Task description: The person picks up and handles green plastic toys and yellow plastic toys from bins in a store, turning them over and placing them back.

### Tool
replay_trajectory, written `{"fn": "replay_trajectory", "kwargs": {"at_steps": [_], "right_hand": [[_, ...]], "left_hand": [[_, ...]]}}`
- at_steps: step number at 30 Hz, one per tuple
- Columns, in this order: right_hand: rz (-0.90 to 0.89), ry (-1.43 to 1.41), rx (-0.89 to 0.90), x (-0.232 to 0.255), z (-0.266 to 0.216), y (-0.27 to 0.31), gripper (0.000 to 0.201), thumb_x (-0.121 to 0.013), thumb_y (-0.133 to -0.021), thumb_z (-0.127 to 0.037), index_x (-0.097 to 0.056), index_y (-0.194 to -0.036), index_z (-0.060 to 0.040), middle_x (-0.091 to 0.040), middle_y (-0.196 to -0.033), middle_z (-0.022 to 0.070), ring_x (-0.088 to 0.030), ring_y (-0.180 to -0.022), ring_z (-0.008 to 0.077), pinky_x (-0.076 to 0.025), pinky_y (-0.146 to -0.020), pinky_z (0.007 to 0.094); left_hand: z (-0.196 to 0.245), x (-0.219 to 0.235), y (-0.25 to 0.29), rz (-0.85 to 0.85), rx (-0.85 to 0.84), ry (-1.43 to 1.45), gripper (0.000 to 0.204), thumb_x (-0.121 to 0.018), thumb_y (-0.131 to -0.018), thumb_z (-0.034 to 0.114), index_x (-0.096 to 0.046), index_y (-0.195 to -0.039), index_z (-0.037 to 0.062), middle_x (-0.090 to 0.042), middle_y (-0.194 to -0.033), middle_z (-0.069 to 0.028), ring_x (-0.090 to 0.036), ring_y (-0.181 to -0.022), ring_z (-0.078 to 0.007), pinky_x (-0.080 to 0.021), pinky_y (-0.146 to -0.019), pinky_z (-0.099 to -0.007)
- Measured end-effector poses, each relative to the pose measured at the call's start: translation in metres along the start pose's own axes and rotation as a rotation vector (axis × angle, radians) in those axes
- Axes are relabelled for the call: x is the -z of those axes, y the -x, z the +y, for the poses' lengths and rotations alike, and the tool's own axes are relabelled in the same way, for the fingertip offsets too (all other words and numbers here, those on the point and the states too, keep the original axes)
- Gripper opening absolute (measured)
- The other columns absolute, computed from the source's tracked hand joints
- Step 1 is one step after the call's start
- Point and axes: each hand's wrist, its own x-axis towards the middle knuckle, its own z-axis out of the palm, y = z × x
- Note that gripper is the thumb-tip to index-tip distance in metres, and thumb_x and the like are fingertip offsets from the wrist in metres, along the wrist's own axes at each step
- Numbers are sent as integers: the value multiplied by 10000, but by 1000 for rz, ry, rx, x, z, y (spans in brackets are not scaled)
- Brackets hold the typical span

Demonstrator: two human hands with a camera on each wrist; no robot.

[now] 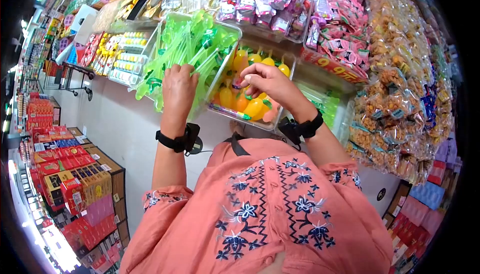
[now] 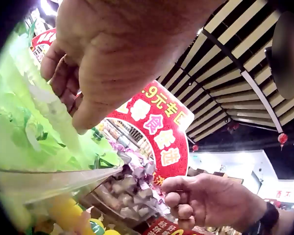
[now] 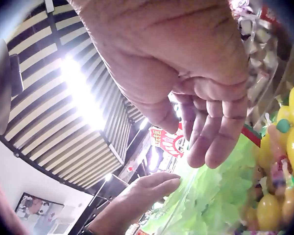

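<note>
In the head view the left hand is over a clear bin of long green plastic items. The left wrist view has its fingers bent beside the green items, with nothing plainly gripped. The right hand hovers above the neighbouring bin of yellow mango-shaped items, some with green leaves. Its fingers hang loosely curled and hold nothing, as the right wrist view of this hand shows. A colourful striped tube lies along that bin's near edge.
Purple packaged bottles and pink packets fill bins behind. Bagged orange snacks are heaped at the right. Yellow and white small goods sit left of the green bin. Shelves of red boxes stand at the lower left, beyond the floor.
</note>
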Motion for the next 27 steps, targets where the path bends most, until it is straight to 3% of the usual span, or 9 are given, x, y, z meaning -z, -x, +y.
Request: {"fn": "replay_trajectory", "kwargs": {"at_steps": [9, 12, 15, 18, 19, 22, 26, 27], "right_hand": [[-17, -15, 12, -15, -2, -13, 264, -547, -990, -204, -600, -1148, 2, -685, -1019, 89, -658, -800, 123, -548, -715, 275], [-40, -33, 16, -19, -12, -14, 308, -556, -992, -218, -587, -1194, 13, -681, -1058, 101, -668, -815, 130, -555, -730, 278], [-60, -131, 28, -23, -19, -14, 368, -567, -997, -250, -568, -1250, 18, -676, -1115, 113, -677, -830, 133, -562, -751, 278], [-72, -263, 78, -26, -26, -8, 397, -568, -1005, -274, -561, -1279, 13, -672, -1160, 116, -679, -827, 124, -564, -765, 276], [-72, -306, 99, -25, -28, -5, 400, -568, -1008, -280, -562, -1284, 11, -670, -1173, 116, -678, -824, 120, -565, -768, 275], [-80, -340, 152, -14, -26, 6, 384, -573, -1013, -286, -574, -1266, 3, -685, -1063, 76, -683, -772, 119, -564, -692, 261], [-25, -384, 160, 7, -25, 23, 354, -567, -1013, -286, -590, -1240, -16, -693, -1028, 72, -678, -749, 113, -558, -692, 261], [18, -373, 152, 10, -25, 28, 310, -563, -1014, -279, -616, -1167, -14, -695, -991, 65, -663, -716, 104, -550, -676, 254]], "left_hand": [[-10, 4, 9, -23, -20, 93, 126, -675, -868, 129, -657, -928, 19, -635, -871, -170, -585, -824, -360, -484, -753, -440], [-8, 22, 17, -20, 46, 260, 159, -647, -908, 147, -638, -933, -10, -636, -833, -140, -585, -731, -286, -486, -706, -385], [13, 49, 22, -132, 296, 544, 182, -616, -958, 177, -622, -950, -5, -622, -794, -100, -580, -730, -204, -462, -670, -315], [35, 55, 32, -220, 441, 855, 215, -571, -1007, 205, -622, -984, -2, -587, -799, -19, -519, -736, -99, -437, -667, -251], [42, 49, 36, -252, 412, 938, 219, -545, -1026, 222, -619, -1016, 16, -550, -818, 36, -477, -742, -55, -416, -653, -224], [69, 30, 42, -340, 429, 1178, 223, -528, -1036, 236, -612, -1047, 30, -552, -839, 44, -464, -731, -42, -401, -644, -206], [103, 7, 41, -428, 406, 1234, 228, -510, -1044, 234, -609, -1077, 31, -555, -859, 38, -475, -753, -49, -414, -669, -211], [106, -3, 40, -448, 315, 1190, 253, -482, -1056, 244, -597, -1111, 26, -576, -913, 25, -518, -795, -57, -439, -704, -219]]}}
